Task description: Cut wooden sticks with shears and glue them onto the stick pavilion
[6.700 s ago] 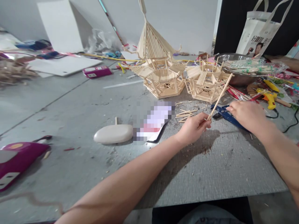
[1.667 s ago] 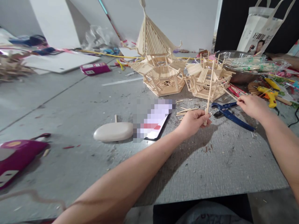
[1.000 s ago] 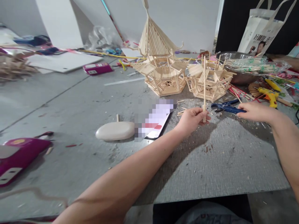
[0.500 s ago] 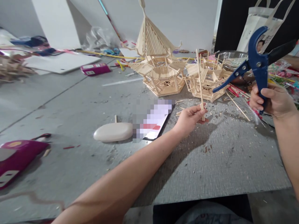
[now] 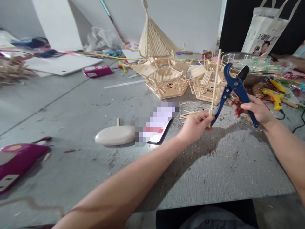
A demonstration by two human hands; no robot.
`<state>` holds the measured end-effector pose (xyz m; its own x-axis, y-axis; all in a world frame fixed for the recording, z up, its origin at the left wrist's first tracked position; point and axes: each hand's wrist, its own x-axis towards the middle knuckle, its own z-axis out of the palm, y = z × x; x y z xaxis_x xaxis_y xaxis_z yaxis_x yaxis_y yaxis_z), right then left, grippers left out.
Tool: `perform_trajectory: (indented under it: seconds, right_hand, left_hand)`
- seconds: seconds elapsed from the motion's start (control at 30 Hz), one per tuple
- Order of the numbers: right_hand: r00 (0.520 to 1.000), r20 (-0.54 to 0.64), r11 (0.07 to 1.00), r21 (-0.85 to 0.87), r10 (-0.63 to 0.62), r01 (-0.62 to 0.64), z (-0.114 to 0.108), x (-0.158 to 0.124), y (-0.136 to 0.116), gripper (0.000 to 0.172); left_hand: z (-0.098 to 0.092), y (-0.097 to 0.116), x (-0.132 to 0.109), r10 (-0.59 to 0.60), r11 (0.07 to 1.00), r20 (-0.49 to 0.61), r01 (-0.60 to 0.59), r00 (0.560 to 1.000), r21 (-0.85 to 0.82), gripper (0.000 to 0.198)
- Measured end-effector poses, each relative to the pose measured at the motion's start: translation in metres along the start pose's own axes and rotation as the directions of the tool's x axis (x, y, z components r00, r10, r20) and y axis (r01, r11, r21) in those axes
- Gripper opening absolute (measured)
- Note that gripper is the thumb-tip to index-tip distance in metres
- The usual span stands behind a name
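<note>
Blue cutter (image 5: 241,92) held in half-curled right hand (image 5: 259,110).

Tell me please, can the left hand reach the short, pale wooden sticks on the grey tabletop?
Probably yes: the short wooden sticks lie just beyond the left hand, with nothing visible between. However, it pinches a long, pale wooden stick, which may hinder picking.
</note>
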<state>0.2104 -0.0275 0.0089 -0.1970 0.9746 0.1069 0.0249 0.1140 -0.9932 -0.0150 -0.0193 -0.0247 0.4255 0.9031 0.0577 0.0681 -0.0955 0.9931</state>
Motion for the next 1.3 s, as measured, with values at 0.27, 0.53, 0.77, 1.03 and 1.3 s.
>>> perform_trajectory:
  seconds: [0.27,0.53,0.77,1.03,1.3]
  right_hand:
    - [0.995,0.101,0.943,-0.332,0.016,0.019,0.031,-0.004,0.005,0.047]
    - [0.997,-0.077,0.914,-0.403,0.006,-0.037,0.042,-0.004,0.002,0.039]
    - [0.946,-0.160,0.406,-0.913,-0.283,-0.033,0.017,0.000,0.004,0.045]
    - [0.981,0.035,0.218,-0.973,-0.189,0.077,0.030,-0.003,0.018,0.056]
    - [0.984,0.119,0.203,-0.969,-0.131,0.144,0.047,-0.011,0.014,0.060]
  left_hand:
    - [0.009,0.003,-0.008,0.022,0.997,0.084,-0.027,0.996,0.066,0.018]
    - [0.001,0.003,-0.001,-0.021,0.996,0.072,0.015,0.997,0.093,0.018]
    - [-0.025,-0.015,0.017,0.097,0.956,-0.196,-0.036,0.976,0.293,0.025]
    - [-0.027,-0.015,0.015,0.255,0.845,-0.184,-0.126,0.949,0.519,0.025]
    - [-0.024,-0.008,0.009,0.326,0.633,-0.121,-0.122,0.937,0.765,0.025]
